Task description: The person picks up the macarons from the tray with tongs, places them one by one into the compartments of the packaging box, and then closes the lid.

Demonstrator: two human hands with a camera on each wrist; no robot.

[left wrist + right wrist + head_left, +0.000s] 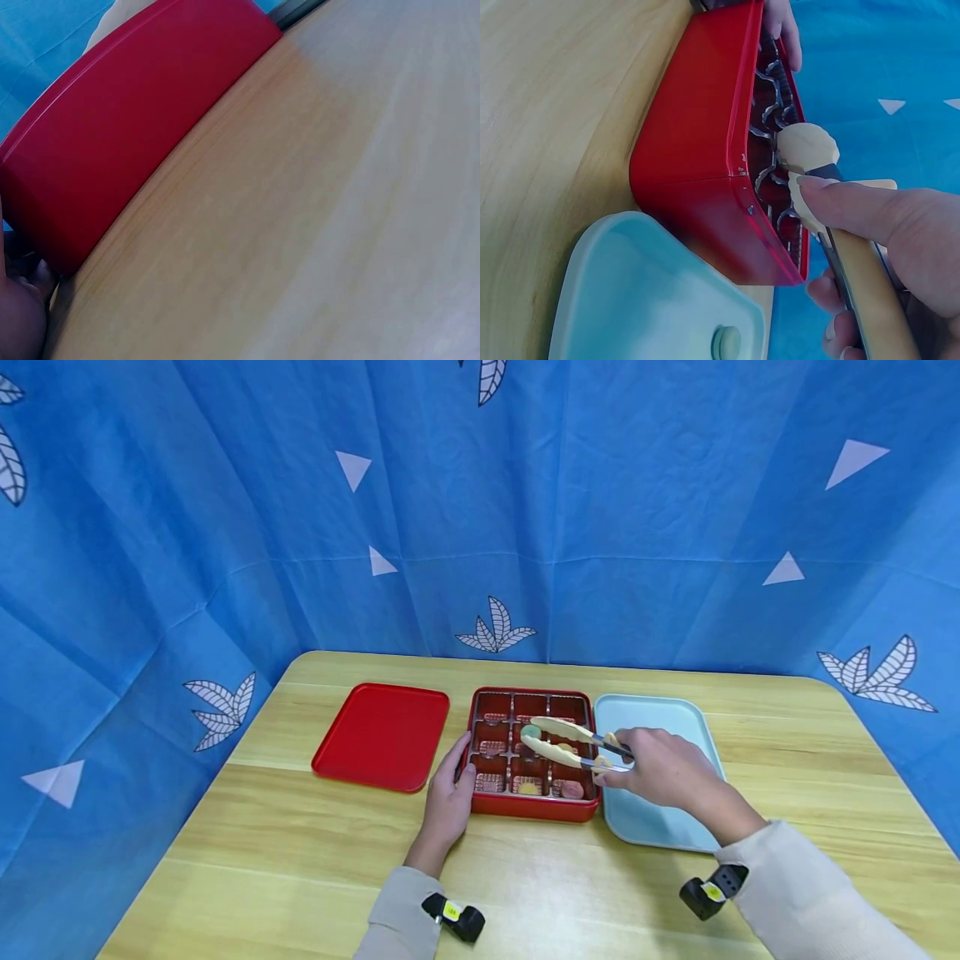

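My right hand [663, 768] grips tongs [558, 727] with cream tips and metal arms. Between the tips is a small round green piece [530, 732], over the middle of a red box [534, 810]. Clear dividers split the box into several compartments. A yellow piece [529, 788] and a pink piece [572, 790] lie in its near row. Part of the middle row hides behind the tongs. My left hand [447, 802] rests against the box's left side, fingers extended and thumb at the rim. In the left wrist view, only part of that hand shows beside the box's corner.
Touching distance from the box's right side stands a light blue tray [667, 827], holding a pale green round piece [727, 343]. On the left lies a flat red tray or lid [382, 735]. A blue curtain [555, 510] hangs behind the wooden table [525, 885].
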